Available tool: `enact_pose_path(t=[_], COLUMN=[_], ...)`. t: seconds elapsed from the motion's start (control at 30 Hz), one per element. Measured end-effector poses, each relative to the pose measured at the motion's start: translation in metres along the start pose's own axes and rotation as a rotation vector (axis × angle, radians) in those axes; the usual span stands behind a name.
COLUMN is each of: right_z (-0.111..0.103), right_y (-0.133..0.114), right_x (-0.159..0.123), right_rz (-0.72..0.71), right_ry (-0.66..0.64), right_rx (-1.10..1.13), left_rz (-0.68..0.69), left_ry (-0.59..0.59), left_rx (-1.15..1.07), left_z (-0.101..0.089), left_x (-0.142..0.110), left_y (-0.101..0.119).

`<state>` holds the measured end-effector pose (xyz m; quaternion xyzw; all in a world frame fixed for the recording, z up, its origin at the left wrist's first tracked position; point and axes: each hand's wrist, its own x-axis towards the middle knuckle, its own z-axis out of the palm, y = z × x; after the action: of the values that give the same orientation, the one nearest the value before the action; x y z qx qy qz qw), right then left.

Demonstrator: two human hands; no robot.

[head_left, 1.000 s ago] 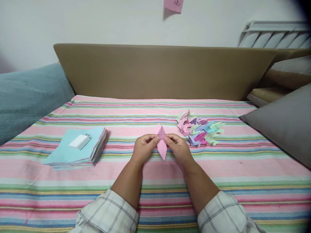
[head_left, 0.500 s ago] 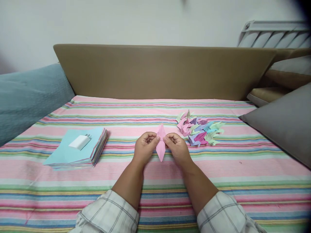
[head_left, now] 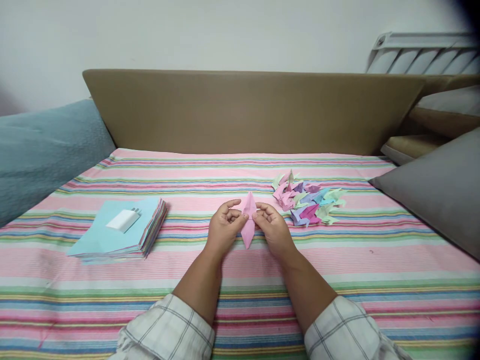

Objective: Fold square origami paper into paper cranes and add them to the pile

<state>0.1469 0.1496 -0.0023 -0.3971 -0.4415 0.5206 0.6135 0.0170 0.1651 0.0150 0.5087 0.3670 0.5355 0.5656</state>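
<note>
Pinching pink folded paper (head_left: 248, 233), just below frame centre: left fingers (head_left: 239, 222) and right fingers (head_left: 261, 222) closed on opposite edges. I'd guess light, crisp, easily torn; best held gently mid-length.

A plain, pale wall (head_left: 187, 35) fills the top, with part of a white slatted radiator (head_left: 423, 40) at the upper right. Below it stretches a long brown backrest (head_left: 255, 112). A striped sheet (head_left: 210, 172) in pink, green, blue and yellow covers the flat surface before it. A blue cushion (head_left: 52, 150) leans at left, a grey cushion (head_left: 438, 185) at right. The light is soft.
</note>
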Motion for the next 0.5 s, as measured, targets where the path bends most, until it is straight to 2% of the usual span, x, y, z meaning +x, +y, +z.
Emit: enact_pose_path(t=[0.3, 0.5], right_z=[-0.0008, 0.0004], right_y=[-0.0013, -0.0033], right_x=[-0.0025, -0.0038], right_rz=[-0.04, -0.036], right_ry=[-0.074, -0.156], right_rx=[-0.146, -0.193], left_rz=[-0.029, -0.041], left_ry=[-0.057, -0.011], left_rx=[-0.01, -0.029], left_z=[-0.0026, -0.0041], left_x=[-0.0004, 0.0005], left_y=[-0.0035, -0.0069])
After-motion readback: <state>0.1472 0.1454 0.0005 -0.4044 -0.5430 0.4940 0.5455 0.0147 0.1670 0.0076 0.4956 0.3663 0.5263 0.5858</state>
